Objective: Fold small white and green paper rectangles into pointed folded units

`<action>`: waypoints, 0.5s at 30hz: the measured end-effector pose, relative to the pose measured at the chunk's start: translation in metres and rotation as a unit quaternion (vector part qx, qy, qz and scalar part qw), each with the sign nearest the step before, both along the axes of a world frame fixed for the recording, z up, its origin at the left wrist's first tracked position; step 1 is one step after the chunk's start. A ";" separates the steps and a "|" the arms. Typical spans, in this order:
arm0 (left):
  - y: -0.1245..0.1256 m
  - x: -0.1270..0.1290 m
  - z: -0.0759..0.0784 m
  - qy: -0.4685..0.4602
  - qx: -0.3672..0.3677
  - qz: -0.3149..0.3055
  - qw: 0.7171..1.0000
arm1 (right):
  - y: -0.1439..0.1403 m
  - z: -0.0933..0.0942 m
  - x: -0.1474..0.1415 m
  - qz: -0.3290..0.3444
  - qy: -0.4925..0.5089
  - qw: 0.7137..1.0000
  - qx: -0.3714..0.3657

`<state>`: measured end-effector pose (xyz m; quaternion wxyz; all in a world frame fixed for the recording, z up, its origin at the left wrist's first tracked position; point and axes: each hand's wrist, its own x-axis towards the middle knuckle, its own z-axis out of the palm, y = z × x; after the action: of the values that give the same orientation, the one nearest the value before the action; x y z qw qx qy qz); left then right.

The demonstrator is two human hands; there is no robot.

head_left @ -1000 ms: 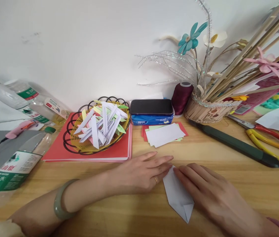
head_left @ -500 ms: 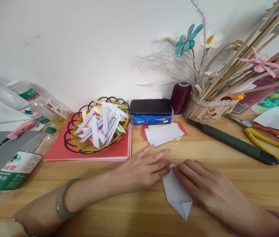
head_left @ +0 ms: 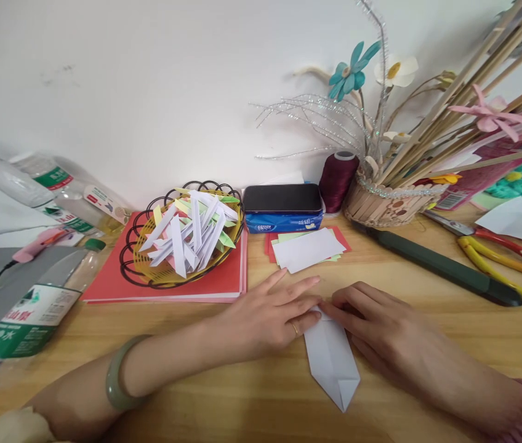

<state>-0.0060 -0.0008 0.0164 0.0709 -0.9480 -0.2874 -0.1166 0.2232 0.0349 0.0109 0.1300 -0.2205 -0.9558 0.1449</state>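
Observation:
A white sheet of folded paper (head_left: 332,357) lies on the wooden table, its near end creased to a point with a small flap. At its far left corner, my left hand (head_left: 273,314) grips the edge between thumb and forefinger, while its other fingers stretch out over the table. My right hand (head_left: 381,326) pinches the far edge with curled fingers, close to the left fingertips. The fingers partly hide that far edge.
A black-rimmed basket (head_left: 127,261) of folded paper strips stands on red paper (head_left: 108,280). Behind my hands lie small paper slips (head_left: 309,249) and a phone (head_left: 284,198) on a blue pack. A dark green cutter-like tool (head_left: 445,264) and scissors (head_left: 455,224) lie right; bottles (head_left: 30,320) lie left.
My right hand has shifted slightly away from me and its fingers have curled more. More of the paper's right side shows now. My left hand has barely moved.

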 end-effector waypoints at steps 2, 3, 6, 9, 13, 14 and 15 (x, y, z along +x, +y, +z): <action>0.000 0.000 -0.001 0.010 0.000 -0.009 1.000 | 0.000 0.000 0.002 0.016 0.004 1.000 0.010; -0.001 0.000 -0.001 0.014 0.002 -0.010 1.000 | 0.000 0.001 0.002 0.022 0.005 1.000 0.017; -0.001 0.001 0.000 0.019 0.011 -0.009 1.000 | 0.001 0.004 0.005 0.037 0.000 0.999 0.036; -0.001 0.002 0.000 0.023 0.021 -0.006 0.999 | 0.001 0.007 0.008 0.049 -0.013 0.997 0.053; -0.002 0.002 -0.001 0.020 0.023 -0.005 1.000 | -0.002 0.008 0.017 0.059 0.006 0.993 0.098; -0.002 0.002 -0.002 0.019 0.020 -0.006 1.000 | -0.003 0.008 0.019 0.061 0.015 0.993 0.096; -0.003 0.001 -0.002 0.016 0.013 -0.006 1.000 | -0.004 0.009 0.022 0.065 0.022 0.994 0.082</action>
<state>-0.0047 -0.0034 0.0146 0.0876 -0.9505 -0.2788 -0.1053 0.2449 0.0307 0.0194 0.1587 -0.1429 -0.9737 0.0795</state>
